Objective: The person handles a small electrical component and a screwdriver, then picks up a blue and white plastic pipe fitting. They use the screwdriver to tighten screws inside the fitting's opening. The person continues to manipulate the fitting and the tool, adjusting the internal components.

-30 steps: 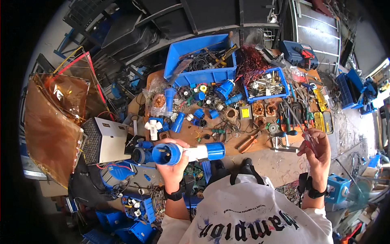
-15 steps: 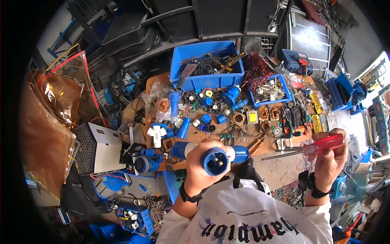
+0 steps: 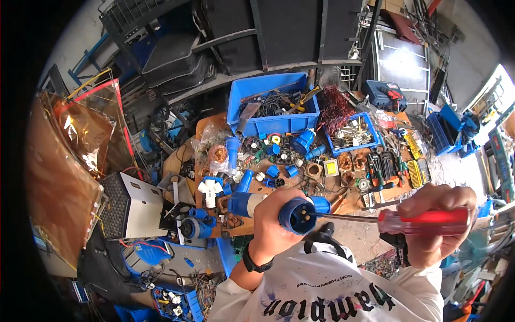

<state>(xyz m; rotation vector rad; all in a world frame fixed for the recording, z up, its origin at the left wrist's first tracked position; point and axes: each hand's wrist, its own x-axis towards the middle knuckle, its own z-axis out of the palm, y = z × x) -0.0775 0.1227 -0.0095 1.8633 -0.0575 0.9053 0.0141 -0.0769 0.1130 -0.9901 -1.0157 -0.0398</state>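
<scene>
A person's left hand point(image 3: 270, 217) grips a blue-and-white connector point(image 3: 289, 224), with metal pins point(image 3: 303, 217) showing inside its round open end. The right hand point(image 3: 426, 251) holds a red-handled screwdriver point(image 3: 421, 222), its shaft pointing left to that end. Beyond, a brown worktop point(image 3: 394, 192) carries scattered blue plastic parts point(image 3: 304, 140), a large blue bin point(image 3: 276, 125) and a smaller blue tray point(image 3: 354, 148) of metal pieces point(image 3: 351, 134).

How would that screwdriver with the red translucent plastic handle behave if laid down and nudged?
The red translucent-handled screwdriver is probably stiff, as its slim metal shank looks straight. It is likely handle-heavy, that end being much thicker. Its rounded handle could roll.
</scene>
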